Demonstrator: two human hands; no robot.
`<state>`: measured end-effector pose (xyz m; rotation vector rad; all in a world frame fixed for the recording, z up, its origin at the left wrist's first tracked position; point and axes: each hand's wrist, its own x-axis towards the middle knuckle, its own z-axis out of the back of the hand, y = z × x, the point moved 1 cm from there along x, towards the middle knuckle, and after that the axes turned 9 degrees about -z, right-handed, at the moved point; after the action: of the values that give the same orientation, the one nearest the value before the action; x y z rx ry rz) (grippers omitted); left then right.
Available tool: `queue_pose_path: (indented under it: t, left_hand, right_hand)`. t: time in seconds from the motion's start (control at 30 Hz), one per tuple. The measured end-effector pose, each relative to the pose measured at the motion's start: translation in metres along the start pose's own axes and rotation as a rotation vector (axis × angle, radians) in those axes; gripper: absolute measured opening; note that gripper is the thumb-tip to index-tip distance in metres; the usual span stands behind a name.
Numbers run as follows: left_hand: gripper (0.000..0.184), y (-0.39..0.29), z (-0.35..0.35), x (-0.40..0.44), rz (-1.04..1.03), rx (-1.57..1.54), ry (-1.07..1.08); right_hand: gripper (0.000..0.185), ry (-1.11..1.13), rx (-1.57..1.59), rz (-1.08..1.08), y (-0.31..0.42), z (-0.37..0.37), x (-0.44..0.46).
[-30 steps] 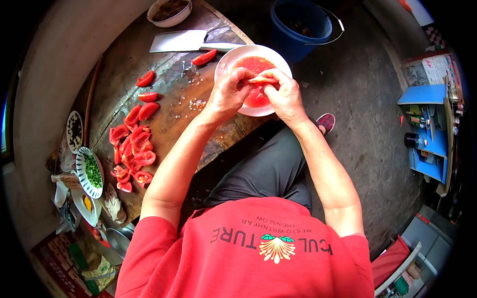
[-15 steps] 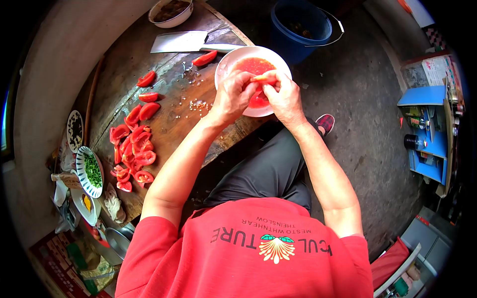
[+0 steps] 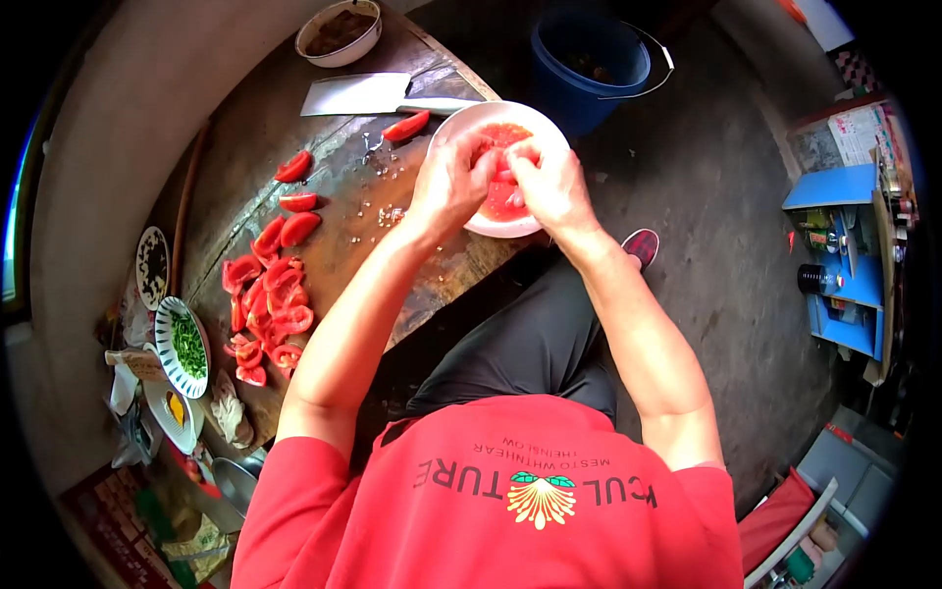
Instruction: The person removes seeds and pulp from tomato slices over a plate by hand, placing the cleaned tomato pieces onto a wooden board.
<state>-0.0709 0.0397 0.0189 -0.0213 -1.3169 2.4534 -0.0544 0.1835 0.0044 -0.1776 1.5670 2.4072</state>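
Both hands are over a white bowl (image 3: 461, 118) of red tomato juice and pulp at the table's edge. My left hand (image 3: 451, 185) has its fingers curled round one side of a tomato wedge (image 3: 505, 169). Thumb and fingers of my right hand (image 3: 552, 187) pinch the wedge's other side; the fingers partly cover it. Left of the bowl lies a single tomato wedge (image 3: 406, 126), close to a cleaver (image 3: 355, 94) with a pale blade. More wedges form a row and a heap of cut tomatoes (image 3: 263, 304) on the wooden table.
A blue bucket (image 3: 549, 74) stands on the floor beyond the bowl. On the table are a bowl of brown food (image 3: 373, 37), a dish of chopped greens (image 3: 167, 344) and a plate with dark bits (image 3: 142, 245). Seeds and juice (image 3: 391, 213) wet the wood. A blue shelf (image 3: 829, 191) stands at right.
My fingers have curled further inward around the tomato wedge above the bowl. The view has shifted slightly, so the table's things appear a little lower.
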Motion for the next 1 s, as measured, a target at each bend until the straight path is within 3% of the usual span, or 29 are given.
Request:
queue_pose_path:
  t: [0.07, 0.13, 0.2, 0.27, 0.3, 0.33, 0.37, 0.4, 0.43, 0.53, 0.57, 0.6, 0.63, 0.67, 0.73, 0.8, 0.9, 1.0]
  left_hand:
    - [0.031, -0.002, 0.011, 0.006, 0.072, -0.11, 0.05]
    - [0.031, -0.03, 0.025, -0.002, -0.087, 0.069, -0.064]
    - [0.027, -0.031, 0.019, -0.003, -0.174, -0.025, -0.167]
    - [0.024, 0.003, -0.008, -0.006, -0.162, 0.067, -0.152]
    - [0.021, 0.011, -0.013, -0.007, 0.233, -0.222, 0.072]
    - [0.023, 0.015, -0.011, -0.008, 0.013, 0.028, 0.065]
    - [0.023, 0.023, -0.012, -0.005, -0.006, -0.136, 0.005]
    - [0.024, 0.016, -0.008, -0.012, 0.0, -0.303, -0.039]
    - [0.022, 0.0, 0.008, -0.012, 0.107, -0.19, 0.051]
    - [0.021, 0.013, 0.031, -0.011, 0.22, -0.219, 0.001]
    - [0.018, 0.031, 0.04, -0.014, 0.157, -0.305, -0.103]
    - [0.015, 0.028, 0.057, -0.02, 0.223, -0.315, -0.217]
    - [0.014, 0.077, 0.072, -0.023, 0.127, -0.03, -0.248]
    - [0.013, 0.095, 0.091, -0.026, 0.178, 0.069, -0.29]
    - [0.019, 0.127, 0.121, -0.035, 0.194, 0.532, -0.303]
    - [0.02, 0.132, 0.128, -0.045, 0.041, 0.913, -0.339]
    - [0.024, 0.109, 0.11, -0.031, 0.1, 1.149, -0.345]
    - [0.035, 0.081, 0.08, -0.008, 0.024, 0.903, -0.244]
  right_hand:
    - [0.021, -0.066, 0.002, 0.094, 0.021, 0.006, -0.007]
    - [0.022, -0.145, 0.011, 0.205, 0.04, 0.011, -0.022]
    - [0.023, -0.258, 0.092, 0.417, 0.057, 0.013, -0.044]
    - [0.022, -0.192, -0.024, 0.174, 0.012, -0.007, -0.019]
    - [0.021, 0.012, 0.07, -0.052, 0.008, -0.015, -0.012]
    - [0.02, -0.16, -0.083, 0.15, 0.003, -0.011, -0.018]
    - [0.021, -0.125, -0.034, 0.154, -0.003, -0.006, -0.01]
    - [0.021, -0.082, 0.018, 0.129, 0.0, -0.004, -0.017]
    - [0.024, -0.04, 0.069, 0.074, -0.001, -0.004, -0.01]
    - [0.024, -0.038, 0.095, 0.086, 0.008, 0.001, -0.022]
    - [0.021, 0.039, 0.223, 0.029, 0.01, 0.004, -0.031]
    - [0.021, 0.031, 0.254, 0.027, 0.004, 0.004, -0.034]
    - [0.021, 0.023, 0.285, 0.022, -0.007, 0.002, -0.037]
    - [0.02, 0.016, 0.317, 0.019, -0.017, 0.0, -0.039]
    - [0.021, 0.015, 0.332, -0.006, -0.03, -0.006, -0.045]
    - [0.021, 0.055, 0.348, -0.019, -0.037, -0.012, -0.049]
    - [0.02, 0.068, 0.315, -0.004, -0.034, -0.015, -0.051]
    - [0.02, 0.068, 0.333, -0.006, -0.028, -0.011, -0.051]
